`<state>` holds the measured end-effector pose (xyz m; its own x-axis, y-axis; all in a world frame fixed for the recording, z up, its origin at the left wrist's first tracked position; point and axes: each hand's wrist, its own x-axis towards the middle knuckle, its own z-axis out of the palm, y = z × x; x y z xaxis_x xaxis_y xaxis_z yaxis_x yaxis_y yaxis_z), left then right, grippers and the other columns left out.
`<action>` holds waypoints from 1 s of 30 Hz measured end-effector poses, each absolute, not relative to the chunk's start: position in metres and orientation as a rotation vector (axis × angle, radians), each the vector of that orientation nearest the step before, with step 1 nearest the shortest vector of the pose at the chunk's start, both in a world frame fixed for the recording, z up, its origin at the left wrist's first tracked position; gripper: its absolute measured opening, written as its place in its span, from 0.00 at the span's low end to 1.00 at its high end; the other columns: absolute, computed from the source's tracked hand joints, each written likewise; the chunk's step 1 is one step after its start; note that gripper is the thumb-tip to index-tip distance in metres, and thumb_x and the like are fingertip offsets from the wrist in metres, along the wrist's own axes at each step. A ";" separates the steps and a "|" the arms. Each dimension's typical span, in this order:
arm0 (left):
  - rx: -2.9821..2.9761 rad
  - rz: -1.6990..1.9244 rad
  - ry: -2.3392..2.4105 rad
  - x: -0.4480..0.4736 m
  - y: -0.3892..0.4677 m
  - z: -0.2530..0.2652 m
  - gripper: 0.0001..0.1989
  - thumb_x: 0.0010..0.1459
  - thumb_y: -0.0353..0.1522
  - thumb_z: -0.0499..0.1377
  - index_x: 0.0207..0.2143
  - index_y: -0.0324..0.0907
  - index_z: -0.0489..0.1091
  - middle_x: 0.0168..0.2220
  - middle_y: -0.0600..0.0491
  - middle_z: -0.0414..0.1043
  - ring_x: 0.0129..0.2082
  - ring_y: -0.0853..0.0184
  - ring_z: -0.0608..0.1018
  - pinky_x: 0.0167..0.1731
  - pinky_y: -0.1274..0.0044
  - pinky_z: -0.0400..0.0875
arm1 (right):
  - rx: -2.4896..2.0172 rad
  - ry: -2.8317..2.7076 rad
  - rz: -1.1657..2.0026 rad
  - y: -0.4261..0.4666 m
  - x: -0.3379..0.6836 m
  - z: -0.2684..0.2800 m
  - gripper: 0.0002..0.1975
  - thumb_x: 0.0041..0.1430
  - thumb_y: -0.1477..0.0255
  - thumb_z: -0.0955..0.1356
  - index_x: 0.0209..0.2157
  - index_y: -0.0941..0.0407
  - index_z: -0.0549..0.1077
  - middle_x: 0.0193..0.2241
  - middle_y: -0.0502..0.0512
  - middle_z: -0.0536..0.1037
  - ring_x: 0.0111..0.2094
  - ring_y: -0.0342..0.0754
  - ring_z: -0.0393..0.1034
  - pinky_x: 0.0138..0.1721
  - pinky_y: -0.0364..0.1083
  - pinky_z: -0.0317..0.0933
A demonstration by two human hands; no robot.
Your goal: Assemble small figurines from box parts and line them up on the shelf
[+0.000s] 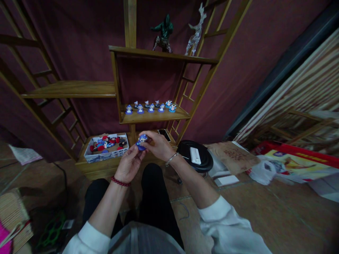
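Observation:
A small purple-and-blue figurine (pixel 142 141) is held between my two hands, in front of the lower shelf. My left hand (pixel 129 164) grips its base from below with thumb and fingers. From the right, my right hand (pixel 159 144) has its fingers closed around the upper part. On the small shelf (pixel 156 117) beyond stand several similar figurines (pixel 140 108) in rows, purple ones in front and blue ones (pixel 172 107) at the right end. Left of my hands an open cardboard box (pixel 106 156) holds a jumble of red, blue and black figurines.
A green figure statue (pixel 164 33) and a clear statue (pixel 195 31) stand on the upper shelf. A dark phone-like object (pixel 164 134) lies on the bottom shelf. On my right are a round black stool (pixel 208 162) bearing a white box (pixel 195 155), and a plastic bag (pixel 262 171).

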<state>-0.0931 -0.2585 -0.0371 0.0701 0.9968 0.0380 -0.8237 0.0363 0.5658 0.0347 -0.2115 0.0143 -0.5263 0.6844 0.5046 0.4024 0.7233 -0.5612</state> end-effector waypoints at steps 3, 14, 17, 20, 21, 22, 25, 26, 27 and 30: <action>0.492 1.503 0.449 -0.090 -0.258 -0.038 0.06 0.46 0.27 0.62 0.30 0.37 0.72 0.32 0.54 0.73 0.32 0.75 0.74 0.37 0.82 0.70 | -0.867 -2.158 0.427 -0.215 0.034 0.011 0.13 0.52 0.71 0.65 0.42 0.55 0.67 0.35 0.51 0.73 0.35 0.43 0.67 0.39 0.42 0.59; 0.637 1.610 0.538 -0.083 -0.260 -0.043 0.10 0.46 0.27 0.62 0.34 0.42 0.71 0.37 0.56 0.72 0.38 0.73 0.72 0.40 0.80 0.68 | -0.967 -2.055 0.351 -0.224 0.033 0.001 0.14 0.53 0.71 0.65 0.43 0.55 0.66 0.37 0.52 0.74 0.39 0.45 0.67 0.42 0.43 0.59; 0.688 1.603 0.559 -0.083 -0.262 -0.042 0.11 0.47 0.26 0.61 0.36 0.43 0.70 0.39 0.55 0.71 0.39 0.73 0.72 0.40 0.80 0.68 | -0.940 -2.044 0.371 -0.225 0.034 0.001 0.13 0.53 0.71 0.65 0.43 0.54 0.66 0.38 0.52 0.73 0.40 0.45 0.66 0.44 0.44 0.58; 0.682 1.578 0.555 -0.085 -0.262 -0.040 0.11 0.47 0.26 0.61 0.36 0.42 0.70 0.38 0.54 0.71 0.39 0.72 0.72 0.41 0.79 0.67 | -0.910 -2.040 0.427 -0.224 0.036 0.001 0.14 0.53 0.70 0.65 0.43 0.54 0.66 0.39 0.52 0.73 0.40 0.45 0.66 0.44 0.44 0.58; 0.663 1.567 0.548 -0.085 -0.262 -0.040 0.10 0.47 0.27 0.61 0.35 0.42 0.71 0.38 0.54 0.72 0.39 0.72 0.72 0.42 0.78 0.67 | -0.904 -2.041 0.456 -0.224 0.037 0.001 0.14 0.53 0.70 0.65 0.43 0.54 0.66 0.38 0.52 0.73 0.40 0.45 0.67 0.43 0.44 0.59; 0.639 1.552 0.541 -0.086 -0.262 -0.040 0.10 0.47 0.27 0.61 0.35 0.41 0.71 0.37 0.54 0.72 0.38 0.72 0.73 0.42 0.78 0.67 | -0.900 -2.042 0.487 -0.223 0.038 0.002 0.14 0.53 0.70 0.64 0.44 0.54 0.66 0.38 0.52 0.73 0.39 0.44 0.67 0.42 0.44 0.59; 0.582 1.504 0.523 -0.087 -0.260 -0.039 0.09 0.47 0.26 0.61 0.34 0.41 0.71 0.36 0.54 0.72 0.37 0.72 0.74 0.42 0.77 0.67 | -0.899 -2.056 0.541 -0.222 0.040 0.004 0.16 0.53 0.69 0.64 0.45 0.54 0.65 0.37 0.51 0.73 0.36 0.44 0.67 0.40 0.43 0.60; 0.575 1.490 0.516 -0.087 -0.260 -0.038 0.09 0.47 0.26 0.61 0.34 0.40 0.71 0.36 0.54 0.73 0.37 0.71 0.74 0.42 0.77 0.67 | -0.899 -2.062 0.542 -0.222 0.041 0.005 0.17 0.53 0.70 0.64 0.46 0.54 0.65 0.37 0.51 0.73 0.36 0.43 0.67 0.40 0.43 0.60; 0.573 1.479 0.509 -0.087 -0.260 -0.037 0.09 0.47 0.26 0.61 0.34 0.40 0.71 0.37 0.53 0.73 0.37 0.71 0.74 0.42 0.77 0.67 | -0.895 -2.066 0.540 -0.221 0.042 0.005 0.19 0.53 0.70 0.65 0.47 0.54 0.64 0.38 0.52 0.73 0.37 0.43 0.67 0.40 0.43 0.60; 0.572 1.464 0.497 -0.088 -0.258 -0.035 0.09 0.48 0.25 0.60 0.35 0.40 0.71 0.39 0.53 0.73 0.38 0.71 0.74 0.42 0.78 0.68 | -0.871 -2.066 0.560 -0.218 0.043 0.006 0.22 0.52 0.71 0.65 0.50 0.54 0.62 0.40 0.53 0.72 0.39 0.44 0.67 0.41 0.44 0.60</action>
